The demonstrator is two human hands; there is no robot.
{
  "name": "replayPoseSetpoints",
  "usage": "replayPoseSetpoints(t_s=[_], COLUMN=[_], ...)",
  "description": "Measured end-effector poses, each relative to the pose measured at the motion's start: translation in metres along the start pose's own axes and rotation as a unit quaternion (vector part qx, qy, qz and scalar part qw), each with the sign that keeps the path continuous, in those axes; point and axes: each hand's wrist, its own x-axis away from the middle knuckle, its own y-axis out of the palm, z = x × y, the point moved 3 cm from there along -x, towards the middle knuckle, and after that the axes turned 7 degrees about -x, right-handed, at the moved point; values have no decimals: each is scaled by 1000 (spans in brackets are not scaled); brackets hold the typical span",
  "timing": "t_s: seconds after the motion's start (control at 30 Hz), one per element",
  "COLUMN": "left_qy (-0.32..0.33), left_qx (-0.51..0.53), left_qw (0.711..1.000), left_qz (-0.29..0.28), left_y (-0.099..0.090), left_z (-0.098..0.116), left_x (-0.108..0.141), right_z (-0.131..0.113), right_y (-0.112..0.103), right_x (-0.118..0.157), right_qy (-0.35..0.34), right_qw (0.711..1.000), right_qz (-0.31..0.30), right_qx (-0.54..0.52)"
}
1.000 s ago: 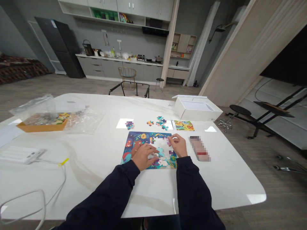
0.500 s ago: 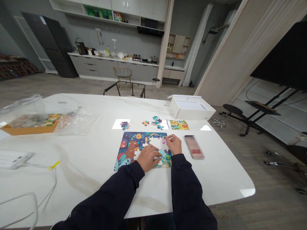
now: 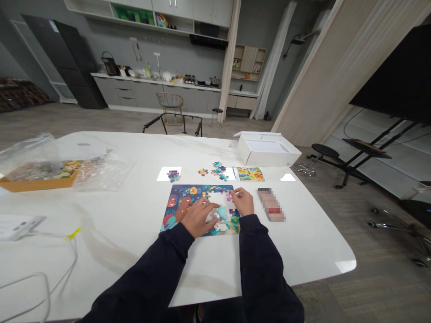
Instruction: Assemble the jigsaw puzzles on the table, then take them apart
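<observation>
A colourful jigsaw puzzle (image 3: 178, 204) lies on the white table (image 3: 111, 255), part filled, with pale backing showing in its middle and upper right. My left hand (image 3: 198, 216) rests flat across the puzzle, its fingers reaching a teal piece (image 3: 221, 212). My right hand (image 3: 243, 201) sits at the puzzle's right side, fingertips curled by a pink-and-purple piece (image 3: 230, 196). Loose pieces (image 3: 218, 169) lie beyond the board, with a small purple-and-blue group (image 3: 173, 175) to their left. A small picture card (image 3: 249, 173) lies to their right. Whether either hand grips a piece is hidden.
A pixelated oblong object (image 3: 271, 205) lies right of the puzzle. An open white box (image 3: 268, 151) stands near the far edge. At left are a cardboard tray (image 3: 40, 183) of pieces, a plastic bag (image 3: 101, 172), a white device (image 3: 16, 226) and cables (image 3: 57, 264).
My left hand has shifted slightly left across the puzzle, uncovering more of the teal piece. My right hand stays by the same piece. The whole scene has drifted slightly in view as my head moves.
</observation>
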Motion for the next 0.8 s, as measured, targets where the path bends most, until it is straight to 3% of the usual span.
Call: replayPoseSetpoints(t_s=[0.1, 0.2, 0.43, 0.8], left_qy=[7, 14, -5, -23], left_qx=[-4, -2, -8, 14], left_qw=[1000, 1000, 999, 999], left_qz=[5, -9, -37, -17], left_y=[-12, -9, 10, 8], left_z=[-17, -24, -20, -15], left_x=[10, 20, 22, 21], right_z=[-2, -7, -12, -10], right_y=[0, 1, 2, 2], right_x=[1, 2, 6, 4], right_qy=[-3, -15, -19, -10], right_qw=[1000, 999, 995, 995], right_qz=[-8, -23, -35, -34], right_qx=[6, 37, 89, 93])
